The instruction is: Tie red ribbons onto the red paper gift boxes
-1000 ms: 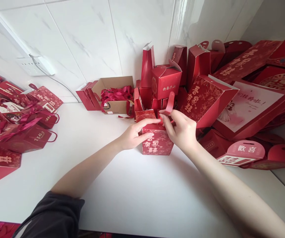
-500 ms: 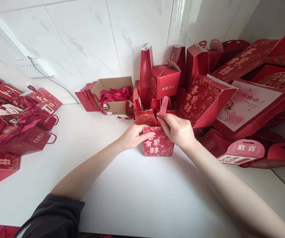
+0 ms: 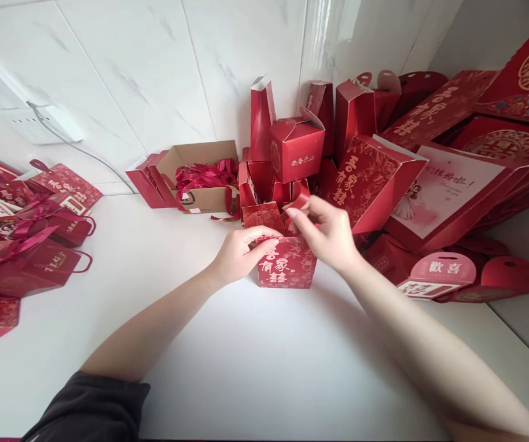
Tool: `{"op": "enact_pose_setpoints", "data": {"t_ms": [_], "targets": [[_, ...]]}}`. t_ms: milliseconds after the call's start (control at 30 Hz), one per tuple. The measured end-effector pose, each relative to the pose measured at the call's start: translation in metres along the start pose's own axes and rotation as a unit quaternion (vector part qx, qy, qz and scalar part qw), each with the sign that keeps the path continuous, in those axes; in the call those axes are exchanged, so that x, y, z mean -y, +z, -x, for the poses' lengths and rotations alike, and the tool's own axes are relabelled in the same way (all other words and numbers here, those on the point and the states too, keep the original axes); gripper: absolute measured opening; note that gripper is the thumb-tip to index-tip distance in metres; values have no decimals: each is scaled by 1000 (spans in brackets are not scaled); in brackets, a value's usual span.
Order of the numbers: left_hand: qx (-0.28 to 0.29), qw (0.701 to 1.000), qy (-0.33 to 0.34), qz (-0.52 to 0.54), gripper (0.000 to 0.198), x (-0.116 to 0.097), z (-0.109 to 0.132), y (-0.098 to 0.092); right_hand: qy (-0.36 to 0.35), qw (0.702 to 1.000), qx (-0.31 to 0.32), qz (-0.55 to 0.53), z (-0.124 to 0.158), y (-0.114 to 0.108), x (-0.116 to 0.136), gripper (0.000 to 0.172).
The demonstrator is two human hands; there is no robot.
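A small red gift box (image 3: 287,267) with gold characters stands upright on the white table. My left hand (image 3: 242,252) is closed on its top left edge, thumb lying on the front panel and fingers behind. Above the box's top right, my right hand (image 3: 326,233) pinches a red strap (image 3: 300,201) that bends over toward the left. Where the strap's lower end meets the box is hidden by my hand. Just behind the box sits another red patterned carton (image 3: 263,216).
Behind, a brown cardboard box (image 3: 209,199) holds dark pink ribbons (image 3: 206,175). Several red gift boxes (image 3: 379,178) are piled at the right, with a red box (image 3: 297,147) perched higher. More boxes with ribbons (image 3: 38,264) lie at the left. A cable (image 3: 84,150) hangs from the wall socket.
The strap in my right hand, upright before, is now bent over to the left and lower. My left hand stays on the box edge. The whole view has shifted slightly.
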State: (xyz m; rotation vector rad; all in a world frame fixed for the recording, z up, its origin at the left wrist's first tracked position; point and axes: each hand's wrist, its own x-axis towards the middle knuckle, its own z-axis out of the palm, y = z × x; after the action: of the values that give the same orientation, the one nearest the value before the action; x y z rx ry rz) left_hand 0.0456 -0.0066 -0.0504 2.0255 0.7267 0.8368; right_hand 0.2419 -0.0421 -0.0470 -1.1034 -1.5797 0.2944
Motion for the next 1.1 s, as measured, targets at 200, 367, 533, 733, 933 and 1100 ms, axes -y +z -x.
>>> {"op": "enact_pose_setpoints", "data": {"t_ms": [200,367,533,733,933,1100], "targets": [[-1,999,-27,27,31,1,0,4,87,968,202,-124,-15,-35,10,37],[-9,999,-31,30,32,2,-2,6,82,970,222,-64,-13,-36,13,39],[-18,1000,-12,14,32,2,-6,6,37,978,202,31,-11,-34,16,41],[-21,1000,1,1,25,-1,-9,8,7,979,169,118,-9,-30,24,34],[-6,999,12,48,23,-2,-7,12,-29,965,157,209,-4,-20,28,32],[-9,998,4,61,23,1,-9,14,-26,965,179,189,-5,-27,32,30]]}}
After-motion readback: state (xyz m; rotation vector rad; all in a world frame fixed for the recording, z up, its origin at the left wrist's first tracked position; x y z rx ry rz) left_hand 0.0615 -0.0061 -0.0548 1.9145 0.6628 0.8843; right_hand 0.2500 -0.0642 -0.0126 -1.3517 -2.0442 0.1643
